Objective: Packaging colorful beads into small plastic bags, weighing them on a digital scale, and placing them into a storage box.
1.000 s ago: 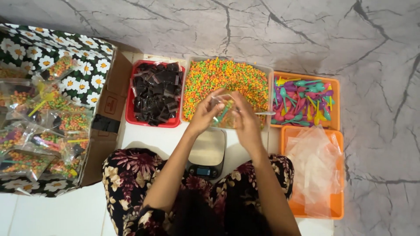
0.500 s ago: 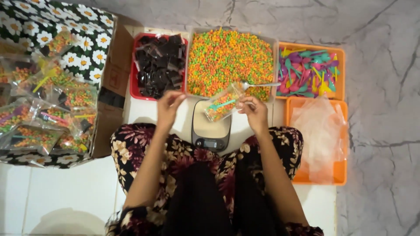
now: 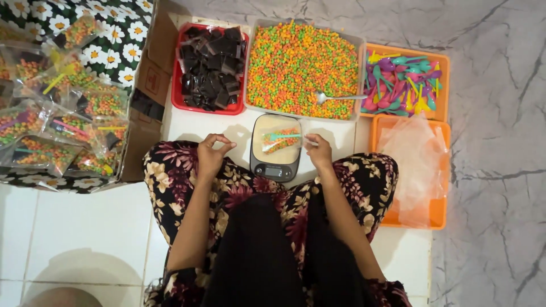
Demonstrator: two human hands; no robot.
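- The bag with coloured pellets and a spoon lies on the scale, near the floor's middle.
- Right hand touches the bag's right edge, fingers pinched on it.
- Left hand is empty, loosely curled, left of the scale with free floor between.
- The pellet tray is just behind the scale.

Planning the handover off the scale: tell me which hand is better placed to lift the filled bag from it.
Probably the right hand: its fingertips sit at the edge of the small clear bag on the digital scale. The left hand rests on the knee, apart from the scale.
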